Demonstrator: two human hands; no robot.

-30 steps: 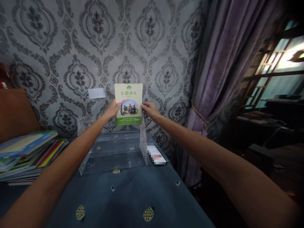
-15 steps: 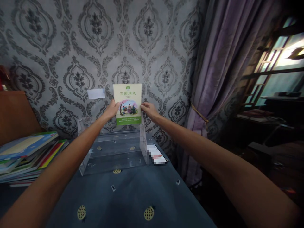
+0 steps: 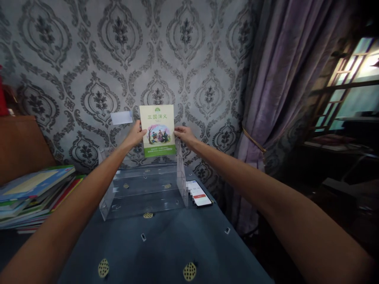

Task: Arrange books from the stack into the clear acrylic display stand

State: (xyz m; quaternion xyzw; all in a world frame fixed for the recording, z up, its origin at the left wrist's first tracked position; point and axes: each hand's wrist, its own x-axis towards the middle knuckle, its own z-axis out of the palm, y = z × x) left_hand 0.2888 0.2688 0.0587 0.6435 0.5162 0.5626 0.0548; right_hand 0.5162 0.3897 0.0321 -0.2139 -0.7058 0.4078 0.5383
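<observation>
A cream and green book (image 3: 159, 118) with a picture of figures under pink trees is held upright, cover facing me. My left hand (image 3: 136, 133) grips its left edge, thumb on the cover. At the right edge, my right hand (image 3: 184, 134) pinches the book with fingers closed. Below and around the book stands a clear plastic stepped rack (image 3: 181, 177) on the table. The book hangs above the rack's rear part; whether its lower edge touches the rack I cannot tell.
A phone (image 3: 201, 194) with a lit screen lies just right of the rack on the dark blue tablecloth (image 3: 166, 244). Stacked books (image 3: 38, 189) fill the left side. Patterned wallpaper (image 3: 204, 59) rises behind, with a purple curtain (image 3: 275, 86) at the right.
The book, still in both hands, has shifted slightly left relative to the rack. The whole view has moved a little, so the phone and rack appear slightly further right.
</observation>
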